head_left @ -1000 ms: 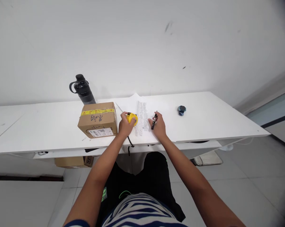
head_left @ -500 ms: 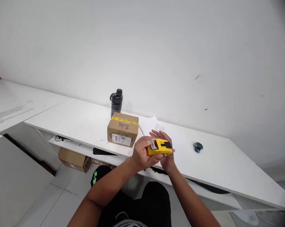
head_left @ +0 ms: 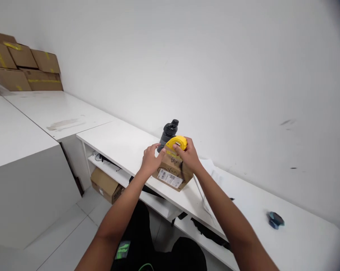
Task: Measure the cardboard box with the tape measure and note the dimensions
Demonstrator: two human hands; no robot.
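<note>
A yellow tape measure [head_left: 178, 142] is held in my right hand [head_left: 190, 154] above the top of a cardboard box [head_left: 170, 167]. My left hand [head_left: 151, 161] is at the box's left upper edge, thumb and fingers apart, its thumb close to the tape measure's front end. Whether that thumb touches the tape's hook is too small to tell. The box has yellow tape on top, handwriting and a white label on its front. Just behind it stands a dark bottle [head_left: 170, 130], partly hidden by my hands and the tape measure.
White papers [head_left: 208, 165] lie right of the box on the white table [head_left: 125, 146]. A small dark blue object [head_left: 275, 220] sits farther right. Stacked cardboard boxes [head_left: 43, 79] are at the far left. Another carton [head_left: 105, 184] is below the table by the shelf.
My view has swung left. Both hands have moved to the box with the tape measure. It was between both hands; now my right hand alone clearly holds it, and my left hand has come away.
</note>
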